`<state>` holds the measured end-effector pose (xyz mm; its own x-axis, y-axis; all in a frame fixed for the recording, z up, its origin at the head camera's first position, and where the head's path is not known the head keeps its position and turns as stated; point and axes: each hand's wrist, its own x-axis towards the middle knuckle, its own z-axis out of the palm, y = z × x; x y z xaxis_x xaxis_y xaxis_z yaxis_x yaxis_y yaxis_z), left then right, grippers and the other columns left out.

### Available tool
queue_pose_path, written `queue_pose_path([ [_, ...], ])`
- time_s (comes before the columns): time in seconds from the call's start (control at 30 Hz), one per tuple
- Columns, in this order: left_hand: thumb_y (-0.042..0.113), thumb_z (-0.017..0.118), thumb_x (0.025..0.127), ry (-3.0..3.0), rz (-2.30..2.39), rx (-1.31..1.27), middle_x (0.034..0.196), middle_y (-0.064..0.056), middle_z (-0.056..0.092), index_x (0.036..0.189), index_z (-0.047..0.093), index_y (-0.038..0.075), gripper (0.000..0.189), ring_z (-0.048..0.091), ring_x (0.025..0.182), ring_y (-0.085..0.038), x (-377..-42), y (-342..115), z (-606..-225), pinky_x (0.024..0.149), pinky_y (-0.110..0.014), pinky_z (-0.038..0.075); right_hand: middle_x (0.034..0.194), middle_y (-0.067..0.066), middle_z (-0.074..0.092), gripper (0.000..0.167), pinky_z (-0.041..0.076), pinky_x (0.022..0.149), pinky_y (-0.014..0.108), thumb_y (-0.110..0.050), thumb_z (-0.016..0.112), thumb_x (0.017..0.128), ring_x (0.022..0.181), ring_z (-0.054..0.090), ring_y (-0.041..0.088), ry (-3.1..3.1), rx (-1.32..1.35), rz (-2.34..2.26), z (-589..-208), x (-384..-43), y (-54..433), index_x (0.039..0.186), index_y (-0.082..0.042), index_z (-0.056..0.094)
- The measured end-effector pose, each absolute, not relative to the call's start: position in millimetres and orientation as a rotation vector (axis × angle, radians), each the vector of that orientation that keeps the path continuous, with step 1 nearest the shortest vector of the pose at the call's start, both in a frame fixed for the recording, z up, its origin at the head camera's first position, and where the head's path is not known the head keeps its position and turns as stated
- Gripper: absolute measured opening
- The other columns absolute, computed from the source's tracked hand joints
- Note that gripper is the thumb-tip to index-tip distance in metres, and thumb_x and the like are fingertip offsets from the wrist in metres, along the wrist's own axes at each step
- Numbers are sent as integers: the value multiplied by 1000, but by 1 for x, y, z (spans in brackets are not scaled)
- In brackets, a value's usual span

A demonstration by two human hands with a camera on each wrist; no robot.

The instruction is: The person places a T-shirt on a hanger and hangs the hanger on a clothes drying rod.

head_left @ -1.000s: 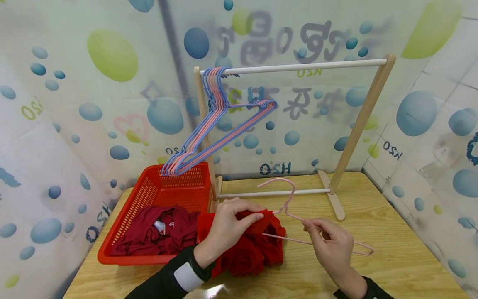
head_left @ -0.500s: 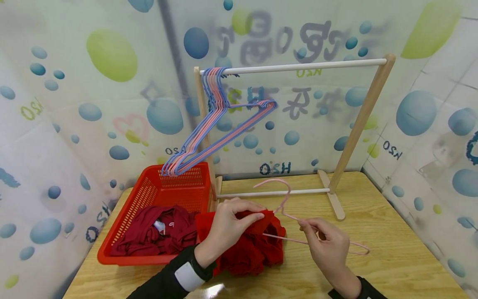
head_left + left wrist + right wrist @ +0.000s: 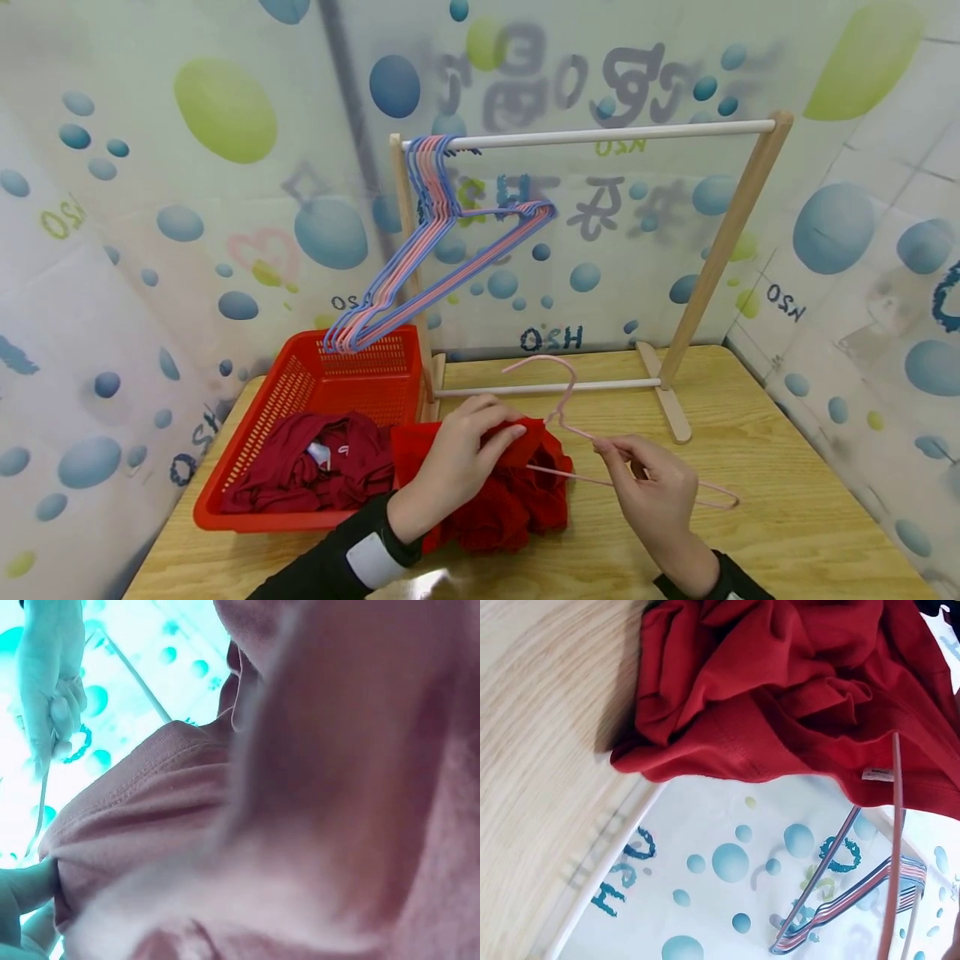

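Observation:
My left hand (image 3: 459, 462) pinches the edge of a bunched red shirt (image 3: 517, 512) between thumb and fingers. A pink clothes hanger (image 3: 572, 382) has its left end inside the shirt's opening; cloth hides that end. Its hook rises above the shirt, pointing left. My right hand (image 3: 654, 493) pinches the hanger's sloping right arm, whose outer end sticks out past the hand. In the right wrist view, the hanger's bar (image 3: 897, 832) runs into the shirt (image 3: 727, 697) beside a small white label (image 3: 877, 775). Pale-looking cloth (image 3: 150, 795) fills most of the left wrist view.
A red basket (image 3: 258, 442) holding dark red clothes (image 3: 322, 467) stands left of the shirt. Behind, a wooden rack with a white rail (image 3: 600, 135) carries several blue and pink hangers (image 3: 435, 225) at its left end. Everything stands on a wooden table (image 3: 780, 467).
My right hand has shifted slightly left, bringing the pink hanger's hook left and its end a little further into the shirt. My left hand keeps its pinch on the cloth, almost still.

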<state>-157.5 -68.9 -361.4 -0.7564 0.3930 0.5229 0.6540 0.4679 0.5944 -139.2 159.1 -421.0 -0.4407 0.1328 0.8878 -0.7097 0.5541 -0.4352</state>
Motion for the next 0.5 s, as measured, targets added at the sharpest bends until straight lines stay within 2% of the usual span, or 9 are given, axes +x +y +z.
queue_pose_path([
  [0.17,15,66,88,-2413,-1211,-895,93,4,62,99,71,14,12,56,86,-6,-158,-70,-361,71,-20,49,64,4,66,6,41,54,11,-8,77,77,55,53,0,-1746,520,1004,-423,-141,159,78,-4,73],
  [0.27,14,66,89,-2416,-1217,-889,93,4,62,100,71,13,13,56,85,-6,-159,-71,-361,70,-20,49,69,7,68,12,46,64,12,-15,74,82,61,59,5,-1728,526,932,-422,-142,159,83,-3,74],
  [0.4,15,65,89,-2403,-1214,-875,93,5,62,100,70,14,12,54,83,-6,-160,-72,-360,68,-20,47,76,11,69,25,42,81,15,-24,68,88,69,61,14,-1610,523,846,-416,-141,153,85,1,72],
  [0.5,16,63,91,-2381,-1217,-865,91,5,61,101,69,15,12,52,78,-6,-160,-74,-359,64,-20,45,81,12,69,25,36,94,29,-21,65,90,77,59,21,-1397,581,780,-409,-139,145,81,2,67],
])
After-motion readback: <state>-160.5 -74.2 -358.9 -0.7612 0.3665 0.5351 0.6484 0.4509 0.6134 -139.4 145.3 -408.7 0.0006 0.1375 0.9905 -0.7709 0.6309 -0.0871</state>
